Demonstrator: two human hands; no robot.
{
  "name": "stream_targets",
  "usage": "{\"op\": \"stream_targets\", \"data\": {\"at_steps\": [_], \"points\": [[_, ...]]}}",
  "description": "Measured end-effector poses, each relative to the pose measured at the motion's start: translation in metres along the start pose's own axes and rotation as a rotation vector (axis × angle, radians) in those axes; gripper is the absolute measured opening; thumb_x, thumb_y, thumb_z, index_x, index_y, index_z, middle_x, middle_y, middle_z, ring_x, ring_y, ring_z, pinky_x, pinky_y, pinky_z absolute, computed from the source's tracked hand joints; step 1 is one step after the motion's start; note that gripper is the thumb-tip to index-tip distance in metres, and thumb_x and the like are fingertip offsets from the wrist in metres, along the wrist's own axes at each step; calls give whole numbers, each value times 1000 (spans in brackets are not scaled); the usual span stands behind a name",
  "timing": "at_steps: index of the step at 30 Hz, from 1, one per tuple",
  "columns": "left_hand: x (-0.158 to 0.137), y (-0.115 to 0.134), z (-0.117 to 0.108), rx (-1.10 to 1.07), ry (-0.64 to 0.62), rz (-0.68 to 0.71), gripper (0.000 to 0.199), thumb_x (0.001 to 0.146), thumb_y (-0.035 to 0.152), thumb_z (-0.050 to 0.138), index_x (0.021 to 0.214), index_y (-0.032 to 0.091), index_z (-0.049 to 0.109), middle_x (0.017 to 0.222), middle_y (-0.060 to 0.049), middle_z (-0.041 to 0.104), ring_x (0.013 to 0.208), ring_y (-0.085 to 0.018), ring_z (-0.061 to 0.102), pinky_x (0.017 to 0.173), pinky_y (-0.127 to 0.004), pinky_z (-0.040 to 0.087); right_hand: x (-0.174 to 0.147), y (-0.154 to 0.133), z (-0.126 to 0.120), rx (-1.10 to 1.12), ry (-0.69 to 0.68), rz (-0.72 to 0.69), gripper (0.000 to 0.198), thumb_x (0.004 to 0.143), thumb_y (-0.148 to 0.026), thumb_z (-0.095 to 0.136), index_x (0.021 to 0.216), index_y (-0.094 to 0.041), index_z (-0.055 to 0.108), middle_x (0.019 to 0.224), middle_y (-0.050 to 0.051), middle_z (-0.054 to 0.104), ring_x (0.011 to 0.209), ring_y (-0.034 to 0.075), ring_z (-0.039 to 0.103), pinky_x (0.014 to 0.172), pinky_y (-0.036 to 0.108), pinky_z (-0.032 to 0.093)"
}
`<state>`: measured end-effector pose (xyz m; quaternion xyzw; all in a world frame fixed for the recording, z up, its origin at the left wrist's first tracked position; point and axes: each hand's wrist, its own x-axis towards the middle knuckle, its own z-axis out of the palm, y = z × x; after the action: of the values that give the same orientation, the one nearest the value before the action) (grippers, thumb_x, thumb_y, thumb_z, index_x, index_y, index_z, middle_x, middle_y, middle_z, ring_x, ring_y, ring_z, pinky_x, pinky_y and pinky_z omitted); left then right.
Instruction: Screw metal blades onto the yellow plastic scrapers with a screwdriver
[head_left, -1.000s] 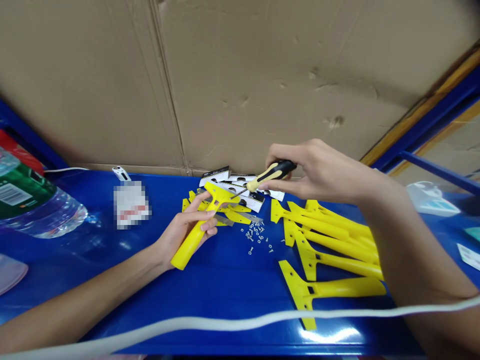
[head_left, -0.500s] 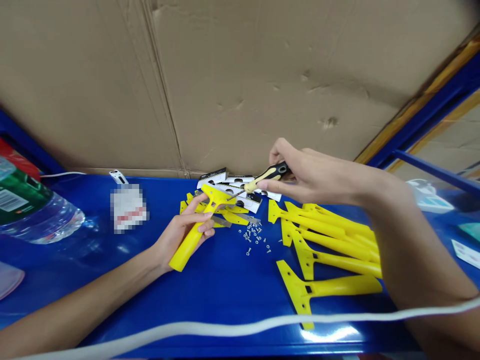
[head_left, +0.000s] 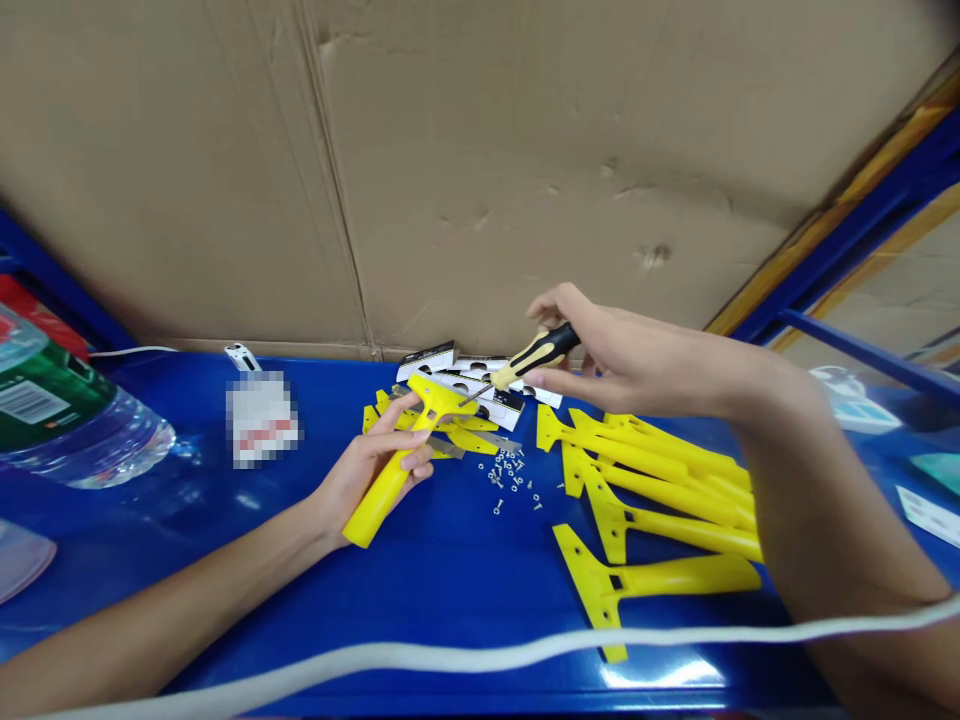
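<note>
Little has moved since 0.5 s ago: right hand tilted the screwdriver a bit steeper, tip now nearer the head of the yellow scraper; left hand w/ scraper sits about the same, near the middle of the blue table.

Left hand is wrapped around the scraper's handle, head pointing to the table's back edge. Right hand pinches the black-and-yellow screwdriver grip, fingers closed on it.

Judging by looks: scraper is light, stiff moulded plastic, smooth & a bit slippery; best held at the thick handle, away from the head. Screwdriver is rigid, w/ a grippy handle.

Small screws lie loose just right of the scraper. More yellow scrapers piled toward the right edge. Boxed blades at the back edge, water bottle at the left edge, white cable along the front edge.
</note>
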<state>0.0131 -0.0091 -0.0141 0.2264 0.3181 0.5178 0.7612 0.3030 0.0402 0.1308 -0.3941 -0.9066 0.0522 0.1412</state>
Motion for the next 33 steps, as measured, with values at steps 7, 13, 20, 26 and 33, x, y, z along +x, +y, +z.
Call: {"op": "stream_targets", "data": {"at_steps": [7, 13, 20, 26, 33], "points": [[-3, 7, 1, -28, -103, 50, 64, 81, -2, 76, 136, 28, 61, 130, -9, 70, 53, 0, 49, 58, -21, 48, 15, -31, -9, 71, 148, -209, 25, 105, -47, 62, 108, -23, 69, 109, 8, 77, 93, 25, 70, 81, 38, 51], [2, 14, -1, -45, -107, 114, 67, 80, -3, 74, 139, 26, 61, 116, -6, 71, 53, -1, 49, 59, -19, 47, 27, -48, -13, 51, 120, -281, 31, 97, -37, 72, 123, -23, 61, 126, 11, 69, 105, 28, 66, 88, 40, 50], [0, 19, 0, -57, -157, 171, 68, 82, -5, 70, 141, 28, 61, 129, -11, 72, 52, 1, 47, 60, -19, 47, 32, -57, -16, 42, 227, -319, 11, 103, -32, 63, 111, -24, 61, 111, 7, 71, 99, 27, 63, 85, 39, 46], [1, 19, -2, -31, -150, 172, 63, 82, -4, 72, 136, 26, 62, 130, -12, 72, 52, 1, 47, 61, -20, 46, 21, -49, -5, 58, 129, -319, 20, 99, -20, 62, 119, -22, 59, 122, 10, 67, 97, 24, 64, 83, 36, 47], [0, 17, -2, 2, -171, 173, 62, 81, -3, 73, 134, 27, 61, 132, -11, 71, 53, 1, 46, 61, -20, 46, 19, -44, -7, 97, 180, -266, 17, 102, -32, 63, 116, -25, 57, 113, 8, 72, 97, 26, 66, 83, 38, 48]]}}
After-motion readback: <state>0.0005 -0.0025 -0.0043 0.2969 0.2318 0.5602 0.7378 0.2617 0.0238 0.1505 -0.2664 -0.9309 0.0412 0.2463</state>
